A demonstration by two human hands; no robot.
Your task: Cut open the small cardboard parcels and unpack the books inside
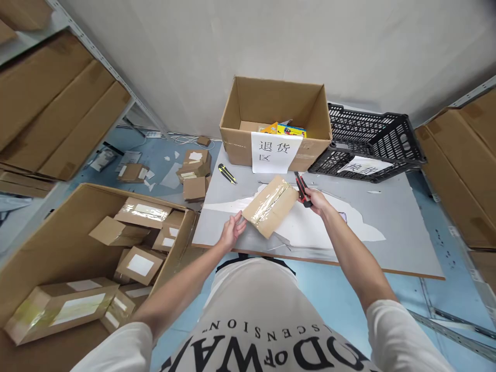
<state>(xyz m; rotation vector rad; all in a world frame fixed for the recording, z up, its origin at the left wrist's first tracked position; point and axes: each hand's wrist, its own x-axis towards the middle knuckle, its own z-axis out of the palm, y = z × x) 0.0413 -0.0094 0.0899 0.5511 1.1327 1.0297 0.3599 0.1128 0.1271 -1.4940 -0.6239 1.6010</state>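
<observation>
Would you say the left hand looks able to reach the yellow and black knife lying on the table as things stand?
Probably yes: the left hand only steadies the taped parcel, and bare table lies between it and the yellow knife, with nothing in the way.

At the top centre of the frame an open cardboard box (276, 106) stands on the grey table (403, 227), a white paper sign (276, 151) hanging on its front, with a black plastic crate (372, 139) just beside it on the right. A yellow-and-black utility knife (227, 174) lies on the table left of the box. At lower left a large open carton (58, 243) holds many small taped parcels (139, 264), and more small boxes (196, 173) sit on the blue floor.
</observation>
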